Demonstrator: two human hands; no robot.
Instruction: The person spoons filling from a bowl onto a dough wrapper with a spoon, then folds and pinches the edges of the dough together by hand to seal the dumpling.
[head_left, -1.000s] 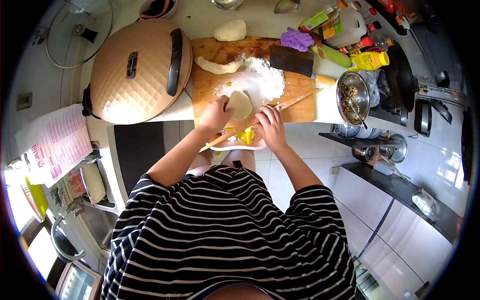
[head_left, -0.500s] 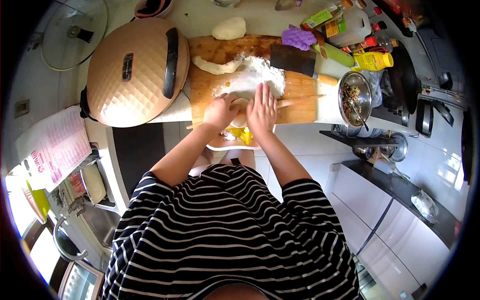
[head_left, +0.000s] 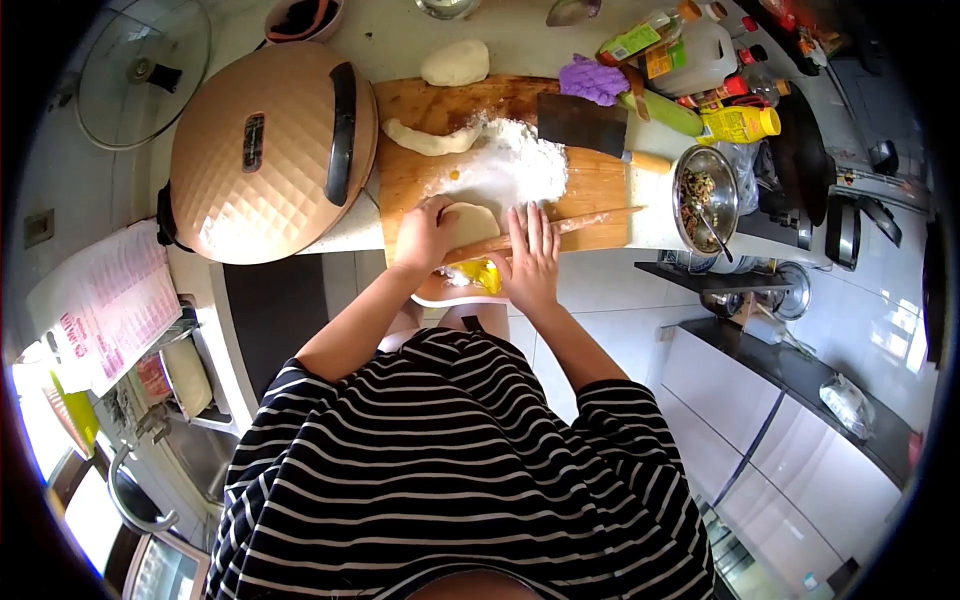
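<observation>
A flattened round of dough (head_left: 472, 224) lies near the front edge of the floured wooden board (head_left: 605, 190). My left hand (head_left: 428, 232) pinches its left edge between thumb and curled fingers. Under my right hand (head_left: 532, 252), whose fingers lie stretched out, is a rolling pin (head_left: 588, 220). The pin slants across the dough's near side, its right end pointing up and away. Behind the round is loose white flour (head_left: 520, 160). A strip of dough (head_left: 430, 138) lies at the board's back left, and a larger lump of dough (head_left: 456, 63) sits beyond the board.
A cleaver (head_left: 583, 122) lies on the board's right. Beside it stands a metal bowl (head_left: 732, 190) of chopped filling with a spoon. A closed electric griddle (head_left: 265, 150) occupies the left. Bottles (head_left: 740, 124) and a purple cloth (head_left: 592, 80) crowd the back right.
The dough round looks wider and flatter. My right hand has moved slightly right and nearer my body, with the pin now across the dough's near side. My left hand has shifted to the dough's edge.
</observation>
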